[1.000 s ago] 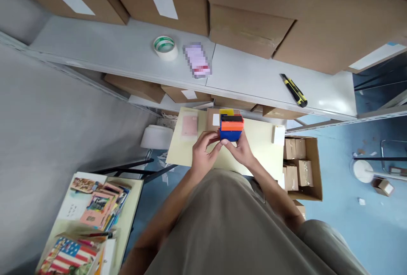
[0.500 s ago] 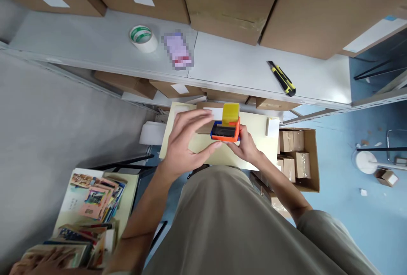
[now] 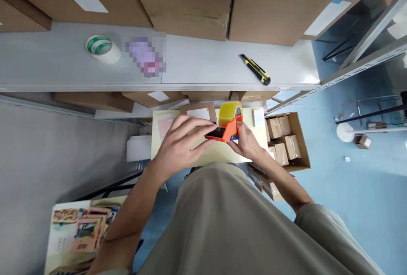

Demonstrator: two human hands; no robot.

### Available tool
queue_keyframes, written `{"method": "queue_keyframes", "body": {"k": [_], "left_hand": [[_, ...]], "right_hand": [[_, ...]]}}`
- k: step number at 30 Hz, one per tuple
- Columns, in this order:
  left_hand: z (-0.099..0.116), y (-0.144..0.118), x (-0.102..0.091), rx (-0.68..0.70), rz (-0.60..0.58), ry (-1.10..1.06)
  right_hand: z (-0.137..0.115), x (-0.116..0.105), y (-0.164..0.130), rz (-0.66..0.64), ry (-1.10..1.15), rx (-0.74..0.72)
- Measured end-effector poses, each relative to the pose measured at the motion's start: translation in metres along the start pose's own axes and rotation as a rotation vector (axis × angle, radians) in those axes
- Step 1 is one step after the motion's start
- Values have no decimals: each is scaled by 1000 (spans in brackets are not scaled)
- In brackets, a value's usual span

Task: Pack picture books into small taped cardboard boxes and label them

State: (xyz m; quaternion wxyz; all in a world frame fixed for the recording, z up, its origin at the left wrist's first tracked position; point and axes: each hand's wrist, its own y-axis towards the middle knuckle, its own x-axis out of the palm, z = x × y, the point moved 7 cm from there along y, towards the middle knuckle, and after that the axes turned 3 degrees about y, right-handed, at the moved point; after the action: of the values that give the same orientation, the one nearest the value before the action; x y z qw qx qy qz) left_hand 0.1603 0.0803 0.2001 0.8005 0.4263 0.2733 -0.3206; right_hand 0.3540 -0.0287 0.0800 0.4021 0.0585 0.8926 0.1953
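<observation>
While we hold the orange tape dispenser [image 3: 226,130] over the pale yellow table [image 3: 254,147], its long axis runs left to right between our palms, with the yellow tape roll [image 3: 230,113] standing upright at the far end. Our right hand [image 3: 246,142] clamps the dispenser's right side, fingers curled on the hard, glossy plastic. Our left hand [image 3: 181,141] is spread, fingertips resting at the left end, thumb below. Just beyond it a small cardboard box [image 3: 197,113] with a white label lies on the table. Farther off, on the smooth grey shelf [image 3: 206,65], sit a white tape roll [image 3: 102,49] and a yellow-black utility knife [image 3: 255,69].
</observation>
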Motion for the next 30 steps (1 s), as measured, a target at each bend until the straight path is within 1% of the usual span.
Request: {"method": "queue_keyframes", "body": {"k": [2,4,5,8,10,11,14,17,18,20,22,23,25,27,30], "left_hand": [[-16,0,7,-110,-22,-98],[-38,-4,20,-280,-37,-222],[-51,-8,29,-376,-46,-296],[-88,-28,64,-644,-70,-534],[-106,-44,83,-771,-56,-633],[-113,-52,89,-815,-42,-653],[-122,-72,100,-891,-24,-657],[-125,-91,104,-923,-49,-701],[-130,-98,103,-938,-45,-712],[-149,-114,99,-988,24,-690],[-178,-128,95,-1053,120,-636],[-193,-134,96,-1083,145,-622],[-217,-139,106,-1115,134,-643],[-232,-140,116,-1119,127,-662],[-239,-140,119,-1099,191,-647]], "right_hand": [[-1,1,-4,-61,-30,7],[-1,5,-6,-166,-50,48],[0,8,-6,-226,-54,84],[12,19,-5,-381,-41,266],[23,26,-2,-452,-19,408],[26,30,0,-483,-5,467],[25,35,6,-575,34,565],[12,28,9,-693,37,595],[9,23,7,-743,31,608],[10,12,0,-850,5,657],[22,0,-10,-940,-51,744],[31,-6,-14,-966,-89,792],[49,-16,-19,-985,-137,863],[61,-20,-17,-987,-139,877],[66,-22,-3,-969,-196,825]]}}
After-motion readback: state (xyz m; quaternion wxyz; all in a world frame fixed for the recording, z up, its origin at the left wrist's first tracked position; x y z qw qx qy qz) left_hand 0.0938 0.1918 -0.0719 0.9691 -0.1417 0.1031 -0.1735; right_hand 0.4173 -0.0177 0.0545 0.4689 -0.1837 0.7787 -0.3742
